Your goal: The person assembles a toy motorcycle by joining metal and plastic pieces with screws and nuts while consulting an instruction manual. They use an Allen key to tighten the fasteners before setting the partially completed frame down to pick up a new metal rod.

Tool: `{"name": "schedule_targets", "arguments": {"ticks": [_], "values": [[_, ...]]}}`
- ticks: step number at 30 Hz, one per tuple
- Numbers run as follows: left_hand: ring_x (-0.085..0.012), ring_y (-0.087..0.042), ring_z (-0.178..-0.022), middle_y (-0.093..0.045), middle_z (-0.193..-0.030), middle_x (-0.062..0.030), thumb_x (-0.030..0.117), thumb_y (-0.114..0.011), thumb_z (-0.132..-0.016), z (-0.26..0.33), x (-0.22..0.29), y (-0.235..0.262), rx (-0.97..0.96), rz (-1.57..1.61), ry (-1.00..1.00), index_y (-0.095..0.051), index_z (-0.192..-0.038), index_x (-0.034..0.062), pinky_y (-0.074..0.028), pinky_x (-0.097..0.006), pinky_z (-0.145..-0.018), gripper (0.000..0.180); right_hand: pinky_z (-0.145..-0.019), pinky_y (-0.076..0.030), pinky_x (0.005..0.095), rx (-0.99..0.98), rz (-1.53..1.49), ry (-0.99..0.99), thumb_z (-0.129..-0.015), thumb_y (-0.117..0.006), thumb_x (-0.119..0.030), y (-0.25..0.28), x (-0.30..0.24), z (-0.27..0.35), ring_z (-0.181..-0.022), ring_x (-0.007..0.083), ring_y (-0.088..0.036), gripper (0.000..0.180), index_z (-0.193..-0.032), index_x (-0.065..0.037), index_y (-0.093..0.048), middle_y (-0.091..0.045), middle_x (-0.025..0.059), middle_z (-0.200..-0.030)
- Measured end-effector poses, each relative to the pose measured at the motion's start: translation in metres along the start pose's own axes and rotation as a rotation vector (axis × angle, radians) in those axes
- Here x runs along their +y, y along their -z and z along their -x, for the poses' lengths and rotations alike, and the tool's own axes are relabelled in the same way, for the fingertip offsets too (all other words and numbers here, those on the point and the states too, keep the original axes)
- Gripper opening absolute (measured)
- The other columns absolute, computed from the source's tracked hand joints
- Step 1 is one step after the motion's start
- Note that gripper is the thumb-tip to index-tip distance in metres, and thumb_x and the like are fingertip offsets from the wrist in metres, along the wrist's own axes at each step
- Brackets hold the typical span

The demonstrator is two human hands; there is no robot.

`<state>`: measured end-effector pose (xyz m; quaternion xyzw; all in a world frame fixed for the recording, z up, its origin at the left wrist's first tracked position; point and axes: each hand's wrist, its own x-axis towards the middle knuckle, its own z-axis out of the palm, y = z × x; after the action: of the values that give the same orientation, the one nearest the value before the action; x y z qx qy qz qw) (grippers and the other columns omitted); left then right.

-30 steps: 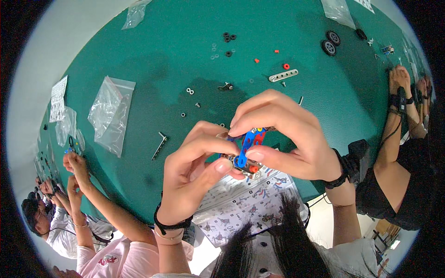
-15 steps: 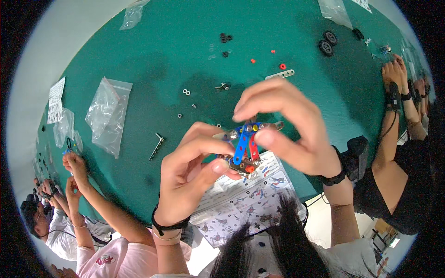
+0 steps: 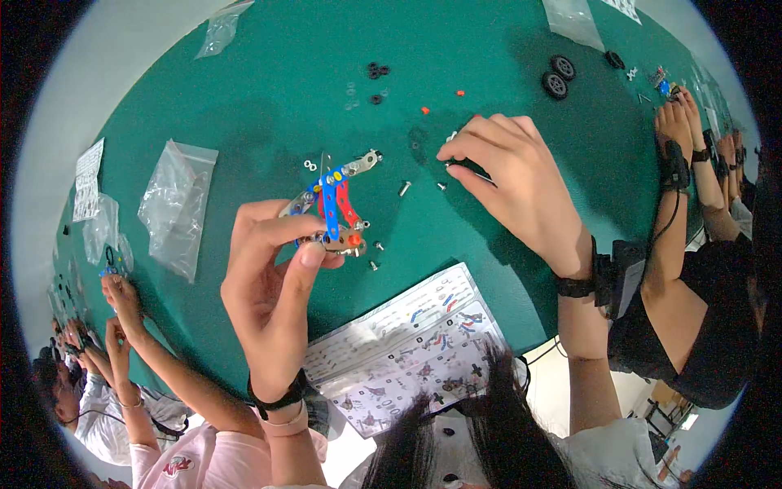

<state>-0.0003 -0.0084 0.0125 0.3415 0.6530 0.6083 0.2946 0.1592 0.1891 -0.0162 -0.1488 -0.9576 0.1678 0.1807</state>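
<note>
Across the table [image 3: 269, 106] from its near edge, the person's left hand [image 3: 281, 273] holds up a small blue-and-red assembly [image 3: 331, 204]. Thumb and fingers are closed on its lower end, where brown and metal parts show beside the grip. A blue strip with holes stands almost upright in front of a red one, and a metal piece slants out from the top toward the far edge.

The right hand [image 3: 521, 187] is down toward the table's surface, well apart from the assembly. Its thumb and forefinger are nearly together, with a narrow gap at the tips; I can't tell whether they have hold of anything.

Between the hands lies a silver bolt [image 3: 405, 188], and a smaller screw [image 3: 441, 186] sits just below the right thumb. White nuts [image 3: 309, 165] rest beyond the left hand. A printed instruction sheet [image 3: 399, 359] with coloured diagrams lies along the near edge, partly under dark hair.

Farther toward the far edge are black connectors [image 3: 377, 72], a small red piece [image 3: 425, 110] and, off to the right, two black wheels [image 3: 559, 76]. A clear plastic bag [image 3: 175, 212] lies toward the left edge, on the side where a co-worker in a pink shirt [image 3: 208, 460] sits.
</note>
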Motion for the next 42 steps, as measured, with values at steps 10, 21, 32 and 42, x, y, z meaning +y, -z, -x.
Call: {"name": "schedule_targets", "arguments": {"ticks": [10,21,32,42], "values": [[-0.0168,-0.057,-0.089,-0.049,-0.103,-0.0121,-0.004,-0.061,-0.082,0.004,0.001,-0.005,0.062,-0.321,-0.197,-0.065,-0.097,-0.0016,-0.052,-0.024,-0.070,0.015,-0.081,-0.038,0.0367,-0.041,0.085,-0.005,-0.075,-0.064,-0.009,0.001,-0.008,-0.002,-0.086,0.0249,-0.054,0.010,-0.080,-0.007,-0.055,-0.055,0.0066,-0.082],[-0.0152,-0.056,-0.090,-0.049,-0.107,-0.0120,0.000,-0.060,-0.087,0.003,-0.003,0.004,-0.178,0.080,-0.075,-0.062,-0.103,-0.0032,-0.053,-0.027,-0.074,0.016,-0.071,-0.047,0.0302,0.088,-0.673,-0.013,-0.069,-0.074,-0.003,0.020,-0.059,-0.006,-0.078,0.0205,-0.061,0.022,-0.086,-0.005,-0.061,-0.064,0.0092,-0.086],[-0.0150,-0.053,-0.093,-0.050,-0.106,-0.0119,-0.001,-0.060,-0.087,0.004,-0.005,-0.001,-0.170,0.211,0.014,-0.062,-0.103,-0.0041,-0.048,-0.026,-0.078,0.017,-0.058,-0.037,0.0257,0.165,-0.274,0.384,-0.064,-0.069,-0.017,0.010,-0.084,0.006,-0.071,0.0138,-0.061,0.023,-0.085,-0.009,-0.069,-0.068,0.0019,-0.092],[-0.0158,-0.055,-0.093,-0.049,-0.107,-0.0126,0.001,-0.059,-0.088,0.006,-0.003,-0.002,-0.163,0.231,-0.001,-0.061,-0.104,-0.0049,-0.053,-0.027,-0.077,0.017,-0.061,-0.040,0.0254,0.179,-0.274,0.344,-0.066,-0.070,-0.013,0.012,-0.082,0.004,-0.072,0.0155,-0.060,0.020,-0.086,-0.009,-0.068,-0.069,0.0042,-0.095]]}}
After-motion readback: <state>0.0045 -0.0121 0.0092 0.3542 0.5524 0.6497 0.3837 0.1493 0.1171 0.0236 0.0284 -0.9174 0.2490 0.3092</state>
